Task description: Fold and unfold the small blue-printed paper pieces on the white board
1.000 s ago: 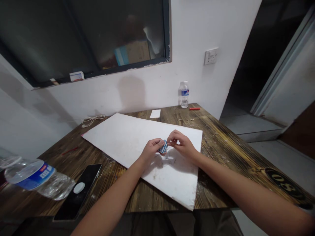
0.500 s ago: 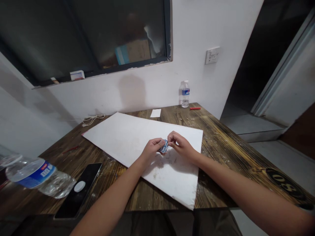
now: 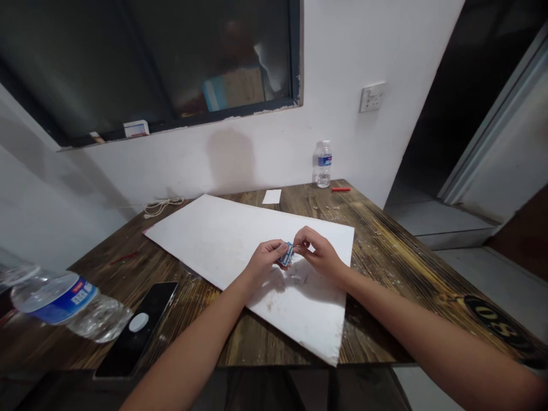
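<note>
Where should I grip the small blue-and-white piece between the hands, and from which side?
Probably pinch the small blue-and-white piece across its flat faces near its exposed right edge, coming from the right with the right hand. It is thin and tilted, and the left hand covers its other side.

A route over the white foam board (image 3: 205,240) is left open toward the far edge of the wooden table (image 3: 385,268), past the left hand (image 3: 265,262) and right hand (image 3: 319,251), with the small blue-and-white packet (image 3: 285,254) pinched between them. On the left, passage is obstructed by the water bottle (image 3: 60,302) lying on its side and by the smartphone (image 3: 137,325) beside it. At the far edge, the way is narrowed by the upright water bottle (image 3: 323,165), the red stick (image 3: 340,189) and the white paper slip (image 3: 271,197). The far left corner is crossed by the white cord (image 3: 162,206). Reach beyond the table is stopped by the white wall (image 3: 257,154).
</note>
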The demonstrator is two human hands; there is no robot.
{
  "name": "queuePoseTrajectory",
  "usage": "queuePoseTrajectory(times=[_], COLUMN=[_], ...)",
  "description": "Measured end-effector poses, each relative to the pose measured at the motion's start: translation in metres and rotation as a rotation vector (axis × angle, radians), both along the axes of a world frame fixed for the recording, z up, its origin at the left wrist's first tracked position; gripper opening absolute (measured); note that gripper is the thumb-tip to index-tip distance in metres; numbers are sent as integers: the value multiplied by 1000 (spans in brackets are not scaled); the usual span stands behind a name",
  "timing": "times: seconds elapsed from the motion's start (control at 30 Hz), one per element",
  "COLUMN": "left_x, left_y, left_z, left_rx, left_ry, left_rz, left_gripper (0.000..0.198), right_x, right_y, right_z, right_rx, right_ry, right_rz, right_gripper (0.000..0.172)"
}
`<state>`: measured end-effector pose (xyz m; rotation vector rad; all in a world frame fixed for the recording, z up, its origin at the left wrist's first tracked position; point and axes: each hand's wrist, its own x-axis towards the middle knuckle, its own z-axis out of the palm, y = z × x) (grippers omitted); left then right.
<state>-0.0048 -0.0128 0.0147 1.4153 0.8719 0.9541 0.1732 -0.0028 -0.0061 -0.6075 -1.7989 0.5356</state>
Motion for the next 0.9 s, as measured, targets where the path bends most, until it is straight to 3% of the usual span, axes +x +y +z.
queuePoseTrajectory(times=[0.33,0.9], left_x=[-2,-1], left_y=[4,2], left_z=[-5,-3], left_rx=[9,24], left_ry=[-3,30], left_rz=[-26,-34], left_gripper=[38,43], right_x=[0,0], right_y=[-1,2], right_z=[-1,-3], right_rx=[11,-5], right_ry=[-1,-61], right_rz=[7,90], right_gripper=[10,19])
